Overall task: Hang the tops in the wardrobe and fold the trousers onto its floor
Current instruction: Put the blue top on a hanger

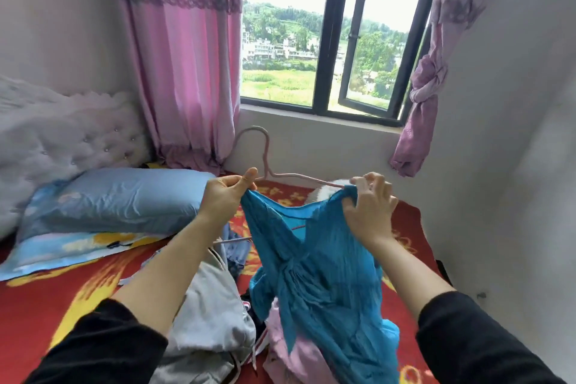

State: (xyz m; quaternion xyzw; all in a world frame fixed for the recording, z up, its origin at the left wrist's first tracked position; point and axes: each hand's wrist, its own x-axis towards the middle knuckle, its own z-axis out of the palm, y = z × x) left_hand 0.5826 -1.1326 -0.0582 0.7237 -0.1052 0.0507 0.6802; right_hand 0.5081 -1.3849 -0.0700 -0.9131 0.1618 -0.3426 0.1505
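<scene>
1. Shoulders first: we are easing the top [314, 262] over the hanger [265, 150], and we are judging both ends should be seating evenly before we lift.
2. Our left hand [223, 196] is pinching the top's shoulder against the hanger; the right hand's [369, 212] fingers [371, 181] are curling tightly round the other shoulder.
3. The top is hanging over the bed [46, 305], above other clothes [212, 315].

Daylight enters through the window [336, 40]; sky there is blown out to white. Room evenly bright, shadows soft, faint under the pillow [124, 199]. Wide-angle bowing: window frame and walls lean at the edges. Overall slightly soft, possibly compression; fabric texture of the blue top [318, 274] smeared. No glare on the bed [46, 299].
</scene>
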